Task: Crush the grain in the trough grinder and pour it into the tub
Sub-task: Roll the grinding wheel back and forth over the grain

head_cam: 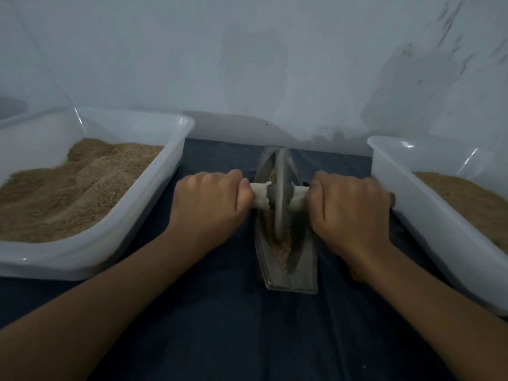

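Grain (280, 244) lines the trough (286, 259); both tubs (90, 248) hold meal; fingers (243, 188) grip the handle (259, 198).

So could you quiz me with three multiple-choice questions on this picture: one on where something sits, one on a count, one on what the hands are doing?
1. Where is the trough grinder?
A. Between the two tubs
B. Inside the left tub
C. Behind the right tub

2. How many tubs hold grain?
A. None
B. One
C. Two

3. How are the hands placed?
A. Both lie flat on the cloth
B. Each grips one end of the wheel's handle
C. Only one touches the grinder

Answers:
1 A, tubs flank it.
2 C, left tub and right tub both show brown grain.
3 B, left hand and right hand curl round the handle.
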The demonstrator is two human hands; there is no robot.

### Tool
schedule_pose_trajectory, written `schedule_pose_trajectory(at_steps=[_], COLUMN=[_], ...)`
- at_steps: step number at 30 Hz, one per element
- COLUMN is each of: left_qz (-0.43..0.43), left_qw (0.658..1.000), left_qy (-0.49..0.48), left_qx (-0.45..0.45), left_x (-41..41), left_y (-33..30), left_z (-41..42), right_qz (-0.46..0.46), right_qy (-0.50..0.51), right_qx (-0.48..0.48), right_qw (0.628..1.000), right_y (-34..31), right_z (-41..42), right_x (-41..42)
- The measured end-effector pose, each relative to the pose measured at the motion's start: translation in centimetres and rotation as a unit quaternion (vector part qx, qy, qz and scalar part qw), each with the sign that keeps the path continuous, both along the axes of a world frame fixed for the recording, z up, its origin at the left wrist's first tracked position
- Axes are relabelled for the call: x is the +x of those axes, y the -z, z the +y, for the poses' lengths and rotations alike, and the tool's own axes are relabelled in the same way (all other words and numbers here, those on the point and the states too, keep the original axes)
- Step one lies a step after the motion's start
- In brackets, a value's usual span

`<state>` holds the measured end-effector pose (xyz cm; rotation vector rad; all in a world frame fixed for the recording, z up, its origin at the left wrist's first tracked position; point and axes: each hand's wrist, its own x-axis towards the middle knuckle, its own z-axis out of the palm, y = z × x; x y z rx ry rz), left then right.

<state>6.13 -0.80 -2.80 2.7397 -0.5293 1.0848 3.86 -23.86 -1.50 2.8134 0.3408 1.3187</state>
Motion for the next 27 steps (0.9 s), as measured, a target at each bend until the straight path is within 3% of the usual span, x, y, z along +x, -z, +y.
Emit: schedule_pose_trajectory(at_steps=[2, 5, 10, 13, 17, 22, 27], left_qz=[-0.006, 0.029, 0.106, 0.126, 0.054, 0.008, -0.018], left_qw=[1.000, 0.995, 0.989, 0.986, 0.990, 0.992, 0.999], left_qy=[0.000, -0.045, -0.070, -0.109, -0.059, -0.009, -0.029], left_qx=[0.004, 0.078, 0.075, 0.005, 0.114, 0.123, 0.032], left_x=[0.7, 3.1, 7.5, 8.3, 5.6, 0.1, -2.6], left_y=[-0.5, -1.0, -2.0, -2.8, -1.7, -0.3, -1.1], left_z=[-0.4, -1.5, -2.0, -2.4, -1.9, -0.3, -0.5], right_qz=[0.004, 0.031, 0.147, 0.198, 0.136, 0.030, 0.005], right_qy=[0.015, 0.048, 0.061, 0.050, 0.063, -0.003, -0.048], right_qx=[0.003, 0.020, 0.034, 0.064, 0.009, 0.021, 0.036], right_qw=[1.000, 0.998, 0.987, 0.977, 0.989, 0.999, 0.998], right_y=[0.2, 0.3, -0.9, -2.0, -1.3, 0.1, 1.0], right_z=[0.0, -0.2, -0.9, -1.2, -0.8, -0.5, -0.6], right_x=[0.0, 1.3, 6.6, 8.3, 6.5, 0.8, -1.6])
